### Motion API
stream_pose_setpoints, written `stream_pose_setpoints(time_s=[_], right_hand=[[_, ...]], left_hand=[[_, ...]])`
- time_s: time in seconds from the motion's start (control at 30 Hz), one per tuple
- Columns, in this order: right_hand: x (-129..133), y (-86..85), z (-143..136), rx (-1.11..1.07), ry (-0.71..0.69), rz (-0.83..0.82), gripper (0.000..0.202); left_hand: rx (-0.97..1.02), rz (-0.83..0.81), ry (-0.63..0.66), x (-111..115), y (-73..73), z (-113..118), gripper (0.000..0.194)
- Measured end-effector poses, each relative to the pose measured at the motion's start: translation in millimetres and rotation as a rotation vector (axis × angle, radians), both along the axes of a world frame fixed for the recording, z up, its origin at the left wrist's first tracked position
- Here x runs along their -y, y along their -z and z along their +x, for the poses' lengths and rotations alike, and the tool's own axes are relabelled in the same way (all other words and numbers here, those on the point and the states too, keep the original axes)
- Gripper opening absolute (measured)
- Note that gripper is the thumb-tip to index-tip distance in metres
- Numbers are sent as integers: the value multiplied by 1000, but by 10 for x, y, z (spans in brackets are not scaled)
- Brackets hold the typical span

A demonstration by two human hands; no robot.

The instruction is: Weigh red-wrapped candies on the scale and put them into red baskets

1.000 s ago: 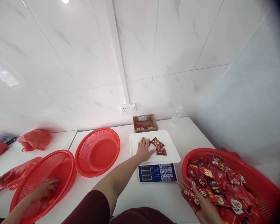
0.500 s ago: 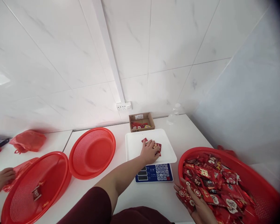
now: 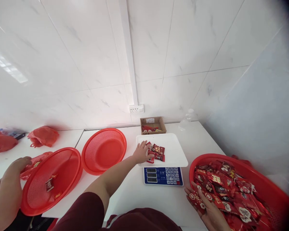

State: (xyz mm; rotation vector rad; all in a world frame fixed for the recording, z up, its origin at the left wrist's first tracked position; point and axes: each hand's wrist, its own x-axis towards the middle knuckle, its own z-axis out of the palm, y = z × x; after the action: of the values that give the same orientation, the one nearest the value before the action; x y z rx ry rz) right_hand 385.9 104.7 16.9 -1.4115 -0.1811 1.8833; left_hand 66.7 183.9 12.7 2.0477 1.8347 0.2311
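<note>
My left hand [image 3: 142, 153] rests on the left part of the white scale tray [image 3: 174, 150]. Its fingers are spread, and their tips touch the edge of several small red snack packets [image 3: 159, 149] lying there. Below the tray is the scale's blue keypad panel [image 3: 163, 176]. At the lower right, my right hand [image 3: 213, 213] holds a red snack packet [image 3: 195, 199] with white hexagon marks, its thumb over the packet. This hand is at the left rim of a large red basket [image 3: 267, 183], heaped with larger red snack packets [image 3: 227, 189].
An open cardboard box [image 3: 154, 125] with small packets stands behind the scale, near a clear plastic bottle [image 3: 186, 119]. Left are a red basket [image 3: 103, 150] and another [image 3: 65, 189] with a few packets. Another person's hand [image 3: 21, 163] is beside a red bag [image 3: 42, 158].
My left hand has slid left off the packets, which now show spread on the tray. My right hand still holds its packet. The view has turned slightly left.
</note>
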Motion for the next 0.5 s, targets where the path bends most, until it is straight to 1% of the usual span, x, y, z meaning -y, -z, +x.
stream_pose_setpoints(time_s=[0.07,0.13,0.2,0.33,0.4,0.5], right_hand=[[-3,13,3,6,-5,10,76],[-6,32,8,6,-17,16,75],[-5,54,18,-2,-36,27,71],[6,96,32,-12,-33,50,64],[11,106,30,-9,-27,50,61],[17,102,25,-12,-28,44,57]], left_hand=[[-8,-31,74,94,-3,-38,86],[-13,-20,95,163,12,-13,92],[-17,-13,72,199,33,50,87],[25,-75,10,200,49,176,63],[53,-88,-30,179,30,206,56],[69,-54,-67,113,-31,235,52]])
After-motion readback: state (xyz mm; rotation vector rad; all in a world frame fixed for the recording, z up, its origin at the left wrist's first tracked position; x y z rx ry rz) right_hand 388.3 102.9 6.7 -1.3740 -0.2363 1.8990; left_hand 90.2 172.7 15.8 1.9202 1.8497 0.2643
